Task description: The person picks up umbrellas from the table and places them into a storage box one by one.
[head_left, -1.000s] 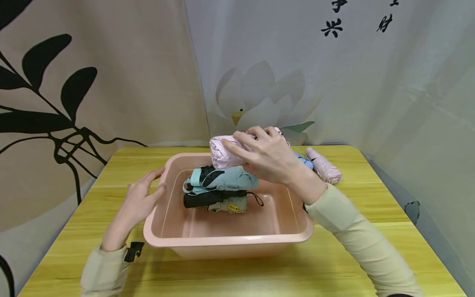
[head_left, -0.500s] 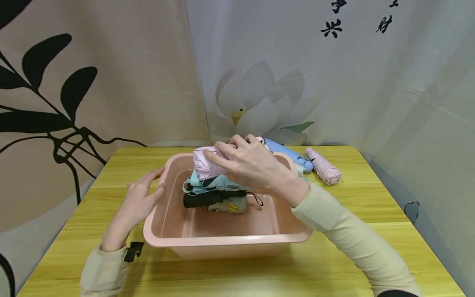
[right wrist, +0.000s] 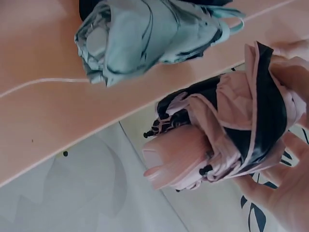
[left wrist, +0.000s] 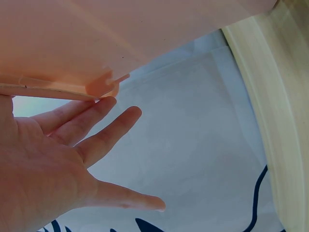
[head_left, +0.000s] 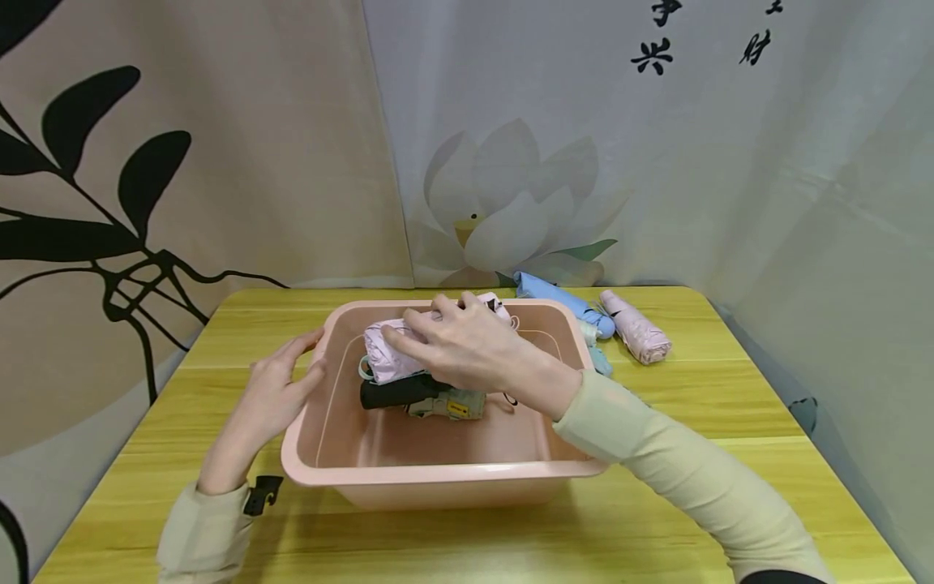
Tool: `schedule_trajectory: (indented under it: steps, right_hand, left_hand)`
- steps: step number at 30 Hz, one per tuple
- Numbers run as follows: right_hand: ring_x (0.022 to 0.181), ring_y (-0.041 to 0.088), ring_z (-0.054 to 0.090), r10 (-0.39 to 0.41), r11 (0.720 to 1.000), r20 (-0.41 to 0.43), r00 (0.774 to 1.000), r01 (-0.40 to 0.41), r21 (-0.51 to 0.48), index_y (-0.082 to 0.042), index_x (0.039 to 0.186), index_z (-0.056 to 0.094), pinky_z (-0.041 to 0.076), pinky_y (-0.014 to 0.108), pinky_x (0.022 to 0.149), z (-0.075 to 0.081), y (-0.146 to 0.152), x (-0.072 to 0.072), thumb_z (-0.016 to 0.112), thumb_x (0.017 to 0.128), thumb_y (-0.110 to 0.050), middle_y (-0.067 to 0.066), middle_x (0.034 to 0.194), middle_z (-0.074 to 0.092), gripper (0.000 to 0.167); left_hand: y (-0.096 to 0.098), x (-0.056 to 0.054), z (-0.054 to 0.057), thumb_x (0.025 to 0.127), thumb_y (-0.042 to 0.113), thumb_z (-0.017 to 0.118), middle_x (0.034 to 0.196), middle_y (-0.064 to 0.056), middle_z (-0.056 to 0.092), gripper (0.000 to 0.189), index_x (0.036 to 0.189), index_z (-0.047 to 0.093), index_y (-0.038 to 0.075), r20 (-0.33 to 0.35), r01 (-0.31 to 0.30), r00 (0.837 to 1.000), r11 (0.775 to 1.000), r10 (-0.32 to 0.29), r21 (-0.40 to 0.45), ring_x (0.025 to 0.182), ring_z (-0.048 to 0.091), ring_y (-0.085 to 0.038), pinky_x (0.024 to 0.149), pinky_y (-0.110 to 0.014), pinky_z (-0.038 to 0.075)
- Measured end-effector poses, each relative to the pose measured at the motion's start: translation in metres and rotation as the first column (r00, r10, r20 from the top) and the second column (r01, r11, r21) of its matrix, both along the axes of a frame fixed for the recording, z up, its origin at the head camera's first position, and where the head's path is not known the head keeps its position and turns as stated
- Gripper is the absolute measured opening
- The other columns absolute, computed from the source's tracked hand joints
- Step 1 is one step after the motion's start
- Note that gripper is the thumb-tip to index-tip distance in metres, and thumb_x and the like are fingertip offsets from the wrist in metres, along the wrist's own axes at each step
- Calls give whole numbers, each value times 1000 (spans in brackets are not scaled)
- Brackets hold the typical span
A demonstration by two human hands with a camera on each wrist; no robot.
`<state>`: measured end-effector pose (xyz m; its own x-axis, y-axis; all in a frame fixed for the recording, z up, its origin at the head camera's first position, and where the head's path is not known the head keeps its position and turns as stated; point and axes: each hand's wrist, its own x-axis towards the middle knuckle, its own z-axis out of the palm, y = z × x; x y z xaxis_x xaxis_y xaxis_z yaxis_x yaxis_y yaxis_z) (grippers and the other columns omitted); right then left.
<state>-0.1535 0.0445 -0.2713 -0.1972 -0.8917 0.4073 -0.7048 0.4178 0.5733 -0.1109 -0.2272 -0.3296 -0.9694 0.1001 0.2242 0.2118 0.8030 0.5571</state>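
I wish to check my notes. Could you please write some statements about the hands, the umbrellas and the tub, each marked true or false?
1. The right hand holds a pink umbrella. True.
2. Both hands hold umbrellas. False: the left hand touches the tub.
3. The black umbrella lies in the tub. True.
4. Every umbrella lies in the tub. False: the blue umbrella lies on the table.
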Motion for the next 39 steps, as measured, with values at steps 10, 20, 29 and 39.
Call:
schedule_trajectory:
  steps: [10,20,29,39]
  right_hand:
    - [91,22,61,-31,998,45,999,29,54,-25,130,52,54,35,64,-9,-7,0,45,96,-24,-2,116,61,35]
    - [88,22,60,-83,985,103,991,66,158,-26,133,49,55,38,71,-17,-13,-4,45,96,-23,-3,114,61,37]
    - [87,22,60,-102,980,103,989,83,179,-26,134,49,54,39,71,-22,-14,-5,42,98,-21,-3,114,61,37]
    - [92,21,59,-99,980,113,989,77,182,-27,134,50,53,40,68,-29,-15,-6,45,95,-23,-3,117,60,40]
  left_hand:
    - [0,0,0,98,23,46,139,-30,47,49,141,42,-2,-4,3,1000,1000,-3,-3,127,43,-51,101,-64,38]
    - [0,0,0,99,23,45,139,-30,46,49,141,41,-2,-3,9,1000,1000,-9,5,126,44,-51,100,-63,39]
    - [0,1,0,99,24,45,138,-29,47,49,141,42,-1,-5,8,1000,1000,-8,8,127,43,-50,101,-64,37]
    - [0,0,-1,99,25,45,139,-29,47,50,142,41,0,5,4,1000,1000,-4,3,128,41,-51,102,-68,32]
